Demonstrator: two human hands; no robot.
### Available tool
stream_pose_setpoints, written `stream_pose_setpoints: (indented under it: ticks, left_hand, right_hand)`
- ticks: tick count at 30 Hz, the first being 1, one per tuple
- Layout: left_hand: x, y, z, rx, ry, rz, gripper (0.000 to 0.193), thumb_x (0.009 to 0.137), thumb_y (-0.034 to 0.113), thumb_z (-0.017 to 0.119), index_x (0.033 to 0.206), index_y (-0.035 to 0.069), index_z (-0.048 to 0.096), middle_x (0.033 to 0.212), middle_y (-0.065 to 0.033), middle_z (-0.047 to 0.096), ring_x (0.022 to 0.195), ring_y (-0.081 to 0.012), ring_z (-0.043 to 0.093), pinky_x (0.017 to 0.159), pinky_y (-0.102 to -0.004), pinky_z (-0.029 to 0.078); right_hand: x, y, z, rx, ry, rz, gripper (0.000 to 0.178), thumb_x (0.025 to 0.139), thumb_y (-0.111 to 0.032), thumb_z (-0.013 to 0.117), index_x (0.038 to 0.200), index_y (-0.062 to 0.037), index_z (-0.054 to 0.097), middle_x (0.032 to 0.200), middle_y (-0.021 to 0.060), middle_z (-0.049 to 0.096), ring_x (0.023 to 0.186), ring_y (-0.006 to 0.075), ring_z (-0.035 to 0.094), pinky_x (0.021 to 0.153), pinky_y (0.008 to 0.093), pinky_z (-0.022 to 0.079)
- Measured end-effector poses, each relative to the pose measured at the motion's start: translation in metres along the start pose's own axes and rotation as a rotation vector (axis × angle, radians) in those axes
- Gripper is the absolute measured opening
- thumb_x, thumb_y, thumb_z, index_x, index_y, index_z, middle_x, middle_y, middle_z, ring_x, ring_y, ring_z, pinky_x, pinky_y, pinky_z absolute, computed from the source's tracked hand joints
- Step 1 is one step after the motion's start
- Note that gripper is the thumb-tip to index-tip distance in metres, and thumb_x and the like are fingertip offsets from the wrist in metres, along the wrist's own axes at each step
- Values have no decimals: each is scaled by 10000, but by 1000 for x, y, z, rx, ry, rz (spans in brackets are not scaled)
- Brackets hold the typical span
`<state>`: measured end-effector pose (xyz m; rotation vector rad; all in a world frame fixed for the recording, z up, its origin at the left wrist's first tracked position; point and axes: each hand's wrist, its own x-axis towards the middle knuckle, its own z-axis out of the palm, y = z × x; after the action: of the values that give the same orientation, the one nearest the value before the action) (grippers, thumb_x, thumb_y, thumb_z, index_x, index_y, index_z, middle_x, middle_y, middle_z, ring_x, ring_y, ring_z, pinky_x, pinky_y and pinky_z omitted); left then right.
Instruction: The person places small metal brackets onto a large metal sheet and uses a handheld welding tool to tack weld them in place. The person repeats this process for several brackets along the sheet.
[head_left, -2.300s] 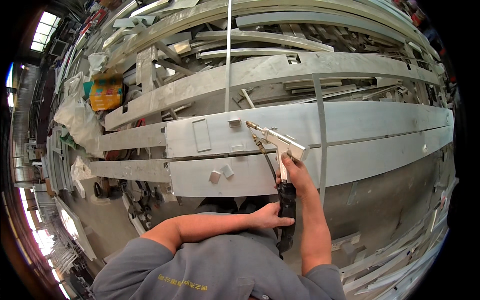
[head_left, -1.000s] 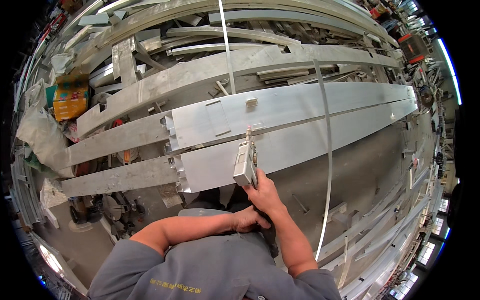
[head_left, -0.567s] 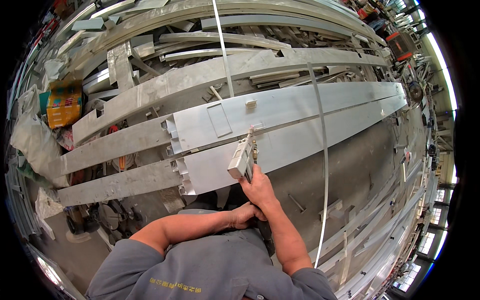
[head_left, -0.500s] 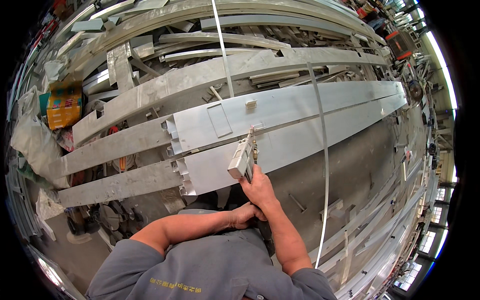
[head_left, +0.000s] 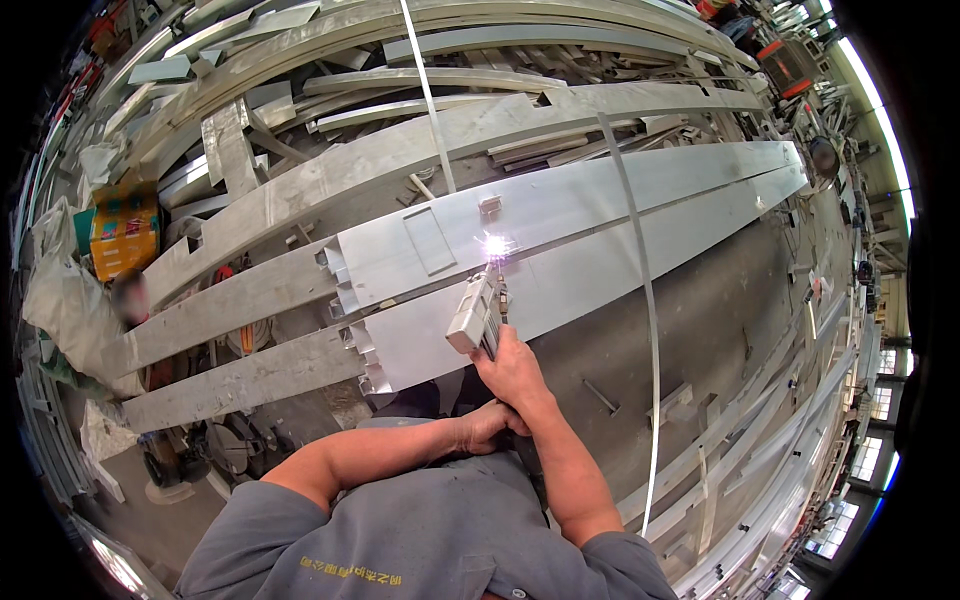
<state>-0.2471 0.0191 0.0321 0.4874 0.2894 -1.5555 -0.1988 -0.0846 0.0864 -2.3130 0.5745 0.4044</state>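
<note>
Flaring at the nozzle, a bright spark (head_left: 495,246) now shows where half a second ago the tip was dark, so the welding gun (head_left: 470,315) seems to be firing and the joining work, I judge, is under way. The gun's place has hardly shifted over the panels. It sits above the near panel (head_left: 570,285), toward that panel's left end, with its tip at the near edge of the far panel (head_left: 600,200); glare hides what lies right under it. The nozzle points away from the person, and the body's long axis leans slightly right toward the tip, crossing the panels' long edges rather than following them. A small bracket (head_left: 490,206) stands just beyond the spark. The right hand's (head_left: 512,370) fingers are wrapped round the grip. The left hand (head_left: 490,428) lies against the right wrist; its fingertips are hidden, so I cannot tell what they clasp.
</note>
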Motion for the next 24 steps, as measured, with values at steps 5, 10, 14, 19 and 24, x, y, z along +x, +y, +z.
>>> stream_pose_setpoints:
  ticks: [5, 10, 14, 19, 24]
  left_hand:
    - [8, -9, -16, -6, -22, -38, 318, 749, -71, 668, 1041, 53, 675, 999, -16, 671, 957, -194, 626, 883, -365, 508]
    - [5, -9, -12, -9, 1, -33, 330, 749, -74, 666, 1056, 50, 673, 1004, -26, 673, 959, -206, 631, 893, -379, 514]
    - [2, -9, -7, -27, 0, -29, 328, 756, -73, 665, 1061, 47, 670, 1002, -25, 671, 949, -208, 632, 887, -386, 518]
    - [-1, -9, -5, -16, -8, -46, 346, 760, -93, 655, 1080, 37, 672, 1033, -38, 681, 982, -210, 641, 888, -382, 522]
    - [-12, 0, 20, 119, -123, -62, 411, 766, -72, 690, 1170, -7, 647, 1111, -89, 689, 1044, -224, 643, 907, -378, 529]
  right_hand:
    - [0, 2, 2, -9, 0, 12, 525, 890, -337, 726, 1104, 80, 488, 953, 358, 666, 944, 536, 645, 815, 575, 516]
    - [-3, 1, 2, -15, 2, 7, 541, 896, -367, 720, 1099, 76, 486, 942, 357, 667, 936, 539, 647, 802, 577, 522]
    - [-5, 2, 2, -24, -5, 17, 553, 888, -387, 714, 1110, 67, 490, 941, 356, 671, 930, 516, 667, 822, 575, 533]
    - [-9, 1, 2, -19, -4, 33, 542, 892, -359, 722, 1136, 68, 494, 964, 352, 672, 951, 527, 655, 818, 568, 527]
    - [-27, 16, -10, 179, 0, -25, 548, 882, -281, 733, 1287, 29, 533, 973, 238, 720, 868, 385, 722, 752, 460, 562]
